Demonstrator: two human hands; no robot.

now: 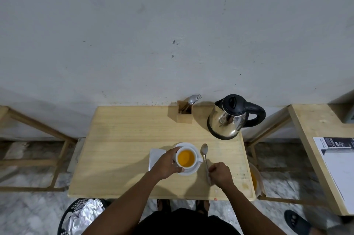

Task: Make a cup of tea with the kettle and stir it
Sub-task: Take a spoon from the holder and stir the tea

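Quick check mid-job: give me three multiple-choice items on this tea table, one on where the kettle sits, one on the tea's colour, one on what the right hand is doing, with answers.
1. Where is the kettle?
A. far right corner of the table
B. near left corner
C. on the saucer

2. The liquid in the cup is
A. amber-orange
B. clear
C. milky white

3. The right hand is
A. empty
B. holding a spoon's handle
C. gripping the kettle

Answers: 1 A, it stands beside the cutlery holder by the wall. 2 A, the surface shows orange. 3 B, the spoon lies outside the cup.

cup (186, 157): white, amber tea, on saucer | kettle (229, 117): steel, upright, far-right | spoon (205, 160): flat beside cup
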